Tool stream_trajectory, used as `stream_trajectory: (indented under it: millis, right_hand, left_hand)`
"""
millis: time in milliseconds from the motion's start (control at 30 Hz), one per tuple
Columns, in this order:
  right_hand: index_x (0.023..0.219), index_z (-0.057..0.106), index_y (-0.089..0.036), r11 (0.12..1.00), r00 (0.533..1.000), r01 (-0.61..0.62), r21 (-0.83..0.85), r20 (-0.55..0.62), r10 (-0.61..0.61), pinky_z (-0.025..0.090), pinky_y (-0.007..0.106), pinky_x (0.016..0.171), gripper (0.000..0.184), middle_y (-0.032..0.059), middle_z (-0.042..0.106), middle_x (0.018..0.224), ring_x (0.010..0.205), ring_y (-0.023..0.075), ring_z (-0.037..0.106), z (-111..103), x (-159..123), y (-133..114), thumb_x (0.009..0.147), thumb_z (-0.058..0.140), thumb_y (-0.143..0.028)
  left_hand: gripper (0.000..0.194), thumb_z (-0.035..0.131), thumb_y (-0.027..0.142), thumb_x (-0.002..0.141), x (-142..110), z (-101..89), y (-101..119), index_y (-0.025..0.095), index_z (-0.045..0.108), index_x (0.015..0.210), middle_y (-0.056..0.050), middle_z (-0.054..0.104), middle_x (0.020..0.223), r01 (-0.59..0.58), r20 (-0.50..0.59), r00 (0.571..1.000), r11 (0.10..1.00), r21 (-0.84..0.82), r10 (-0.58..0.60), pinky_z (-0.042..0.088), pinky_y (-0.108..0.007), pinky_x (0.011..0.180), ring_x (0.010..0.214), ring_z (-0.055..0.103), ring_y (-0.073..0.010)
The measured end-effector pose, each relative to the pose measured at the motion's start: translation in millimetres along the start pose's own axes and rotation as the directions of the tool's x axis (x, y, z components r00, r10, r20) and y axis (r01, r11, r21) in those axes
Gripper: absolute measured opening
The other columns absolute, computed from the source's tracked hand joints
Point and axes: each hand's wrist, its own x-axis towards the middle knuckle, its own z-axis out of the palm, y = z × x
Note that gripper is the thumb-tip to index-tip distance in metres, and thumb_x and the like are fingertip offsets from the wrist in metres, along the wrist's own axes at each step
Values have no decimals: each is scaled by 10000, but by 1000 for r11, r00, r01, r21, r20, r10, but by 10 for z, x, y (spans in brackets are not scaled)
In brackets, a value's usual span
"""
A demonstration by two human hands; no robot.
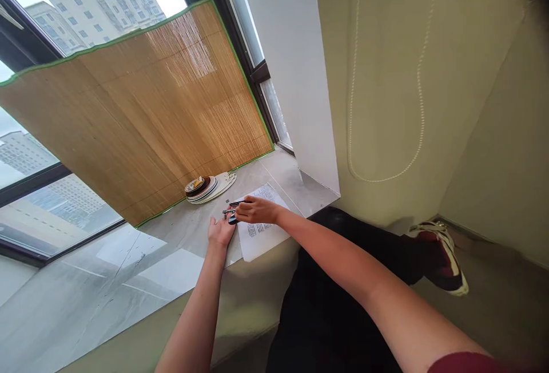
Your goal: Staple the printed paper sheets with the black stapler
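A small black and silver stapler (232, 211) is in my right hand (256, 210), whose fingers are closed around its right end. It looks swung apart, with a metal part between two dark parts. My left hand (221, 231) is palm up just left of and below it, thumb spread away. The left fingertips reach the stapler's lower dark part; whether they bear its weight I cannot tell. Under and beside the right hand lie printed paper sheets (259, 242) on the grey marble-look sill. A tiny dark piece (227, 201), too small to name, lies just beyond the stapler.
Stacked plates (210, 190) stand behind my hands, against a green-edged bamboo mat (141, 115) leaning on the window. The sill (180, 235) ends at a front edge near my forearms. A beaded cord (422, 104) hangs on the right wall. My shoe (444, 258) is at the right.
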Motion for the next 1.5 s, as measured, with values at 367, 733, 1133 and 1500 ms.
stream_trajectory:
  millis: [367, 733, 1133, 1500]
  right_hand:
    - [1103, 753, -239, 105, 285, -922, 372, 473, 834, 476, 348, 917, 305, 48, 792, 1099, 1045, 254, 698, -21, -190, 275, 814, 849, -212]
    - [1022, 797, -263, 45, 269, -932, 359, 603, 751, 465, 296, 843, 338, 1, 798, 1018, 1015, 232, 692, 63, -274, 295, 706, 882, -177]
    - [1133, 798, -259, 72, 266, -944, 321, 617, 740, 463, 379, 960, 449, 44, 787, 1139, 1178, 299, 657, 49, -287, 322, 708, 936, -215]
    - [1186, 708, -216, 782, 864, -489, 387, 90, 496, 303, 461, 1044, 182, 108, 725, 1308, 1190, 259, 583, -41, 38, -76, 1095, 567, -286]
  left_hand:
    - [669, 185, 535, 1145, -117, 74, -44, 75, 596, 1405, -242, 751, 1222, 6, 57, 998, 999, 53, -9, 622, -442, 888, 1118, 759, -301]
    - [642, 270, 457, 1161, -365, 258, -100, 220, 339, 569, 31, 278, 498, -67, 311, 950, 960, 270, -21, 238, -274, 408, 418, 304, -112]
    - [683, 339, 498, 1150, -390, 288, -112, 213, 311, 531, 39, 202, 503, -100, 351, 936, 929, 355, -33, 233, -282, 421, 427, 259, -112]
    - [584, 306, 518, 1146, -407, 395, -204, 88, 700, 1148, -107, 667, 924, -21, 319, 945, 962, 273, -70, 563, -301, 749, 778, 623, -171]
